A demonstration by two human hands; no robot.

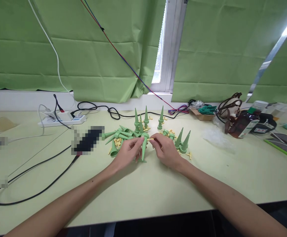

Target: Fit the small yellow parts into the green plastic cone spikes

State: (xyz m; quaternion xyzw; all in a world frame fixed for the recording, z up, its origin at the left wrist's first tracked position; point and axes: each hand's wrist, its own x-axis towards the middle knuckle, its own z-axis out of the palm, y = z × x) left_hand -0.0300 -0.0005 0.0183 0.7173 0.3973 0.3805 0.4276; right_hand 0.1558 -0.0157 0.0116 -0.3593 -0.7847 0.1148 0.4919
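My left hand (pixel 129 149) is closed on a green plastic spike (pixel 144 148), its tapered tip pointing down. Between the thumb and fingers of my right hand (pixel 166 149) is a small yellow plastic piece (pixel 150 139), its end at the spike's upper part. Whether the two parts are joined I cannot tell. Behind my left hand lies a heap of loose green spikes (pixel 123 133) with small yellow pieces (pixel 118 142) among them. Several spikes stand point up at the back, one of them a green spike (pixel 160 118). More upright spikes (pixel 186 142) stand right of my right hand.
A black cable (pixel 133 116) runs along the wall behind the spikes. To the left are a power strip (pixel 61 119) and a blurred dark device (pixel 89 140). At right stand a brown bottle (pixel 244 123), a clear plastic bag (pixel 217 138) and a cardboard box (pixel 202 115).
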